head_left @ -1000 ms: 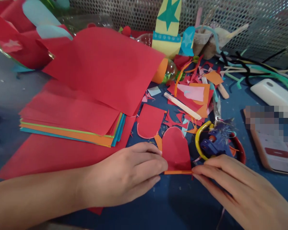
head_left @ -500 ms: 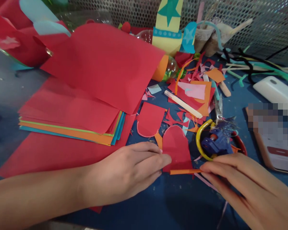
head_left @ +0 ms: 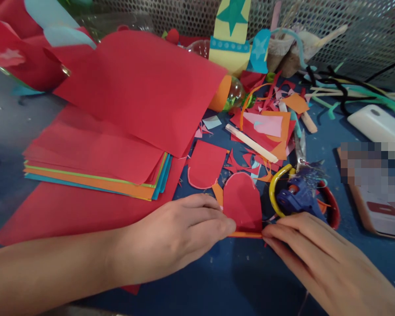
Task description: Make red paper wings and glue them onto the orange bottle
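A red paper cut-out point(head_left: 242, 199) with a rounded top lies flat on the blue table. At its lower left corner, the fingertips of my left hand point(head_left: 181, 237) press it down, held close together. The thumb and fingers of my right hand point(head_left: 312, 254) pinch the right end of a narrow orange paper strip point(head_left: 245, 235). That strip lies along the cut-out's straight bottom edge; its left end reaches my left fingertips. A second red cut-out point(head_left: 206, 164) with a rounded end rests just behind, to the left.
Stacked coloured paper point(head_left: 95, 175) and a large red sheet point(head_left: 145, 87) cover the left. A blue plastic tool point(head_left: 298, 195), scissors point(head_left: 302, 147), paper scraps point(head_left: 266, 125) and a phone point(head_left: 378, 193) lie right. Behind are a plastic bottle point(head_left: 235, 94) and a perforated metal panel point(head_left: 184, 19).
My right hand has moved left with the orange strip, which now lies against the red cut-out's bottom edge. My left hand has stayed almost still.
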`<state>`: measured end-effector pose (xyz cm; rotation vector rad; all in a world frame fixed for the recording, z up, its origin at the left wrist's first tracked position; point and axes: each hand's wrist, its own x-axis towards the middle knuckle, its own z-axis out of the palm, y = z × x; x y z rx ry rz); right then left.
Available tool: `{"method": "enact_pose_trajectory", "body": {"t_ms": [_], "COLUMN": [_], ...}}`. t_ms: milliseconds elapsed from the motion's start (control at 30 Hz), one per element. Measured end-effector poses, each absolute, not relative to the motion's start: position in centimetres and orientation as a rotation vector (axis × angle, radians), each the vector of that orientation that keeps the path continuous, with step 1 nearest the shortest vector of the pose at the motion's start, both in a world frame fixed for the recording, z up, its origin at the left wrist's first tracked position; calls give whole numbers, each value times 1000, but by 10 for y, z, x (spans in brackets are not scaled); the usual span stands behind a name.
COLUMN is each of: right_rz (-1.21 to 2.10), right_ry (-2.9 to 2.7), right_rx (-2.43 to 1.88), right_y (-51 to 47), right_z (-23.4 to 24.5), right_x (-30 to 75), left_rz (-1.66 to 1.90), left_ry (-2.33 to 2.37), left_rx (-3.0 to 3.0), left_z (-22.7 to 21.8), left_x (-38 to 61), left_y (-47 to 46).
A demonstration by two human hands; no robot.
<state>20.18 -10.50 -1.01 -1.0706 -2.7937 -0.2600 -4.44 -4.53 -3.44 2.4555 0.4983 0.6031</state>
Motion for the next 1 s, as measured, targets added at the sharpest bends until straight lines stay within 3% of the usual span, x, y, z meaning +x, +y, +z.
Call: {"method": "enact_pose_trajectory", "body": {"t_ms": [400,667,1000], "right_rz": [-131,226,313], "right_ry": [-2798,-2580,-2540], "right_rx": [-1090,-1233,-1202], "right_y": [-112,-107,-104], "right_z": [-16,-14,-19], "right_x": [206,204,201], "left_rz": [529,473,527], "left_ry": [393,369,417], "left_rx": [2585,2660,2634], "left_z": [-41,-43,-34], "left_x": [-45,-46,-33], "left_y": [-43,-44,-38]}}
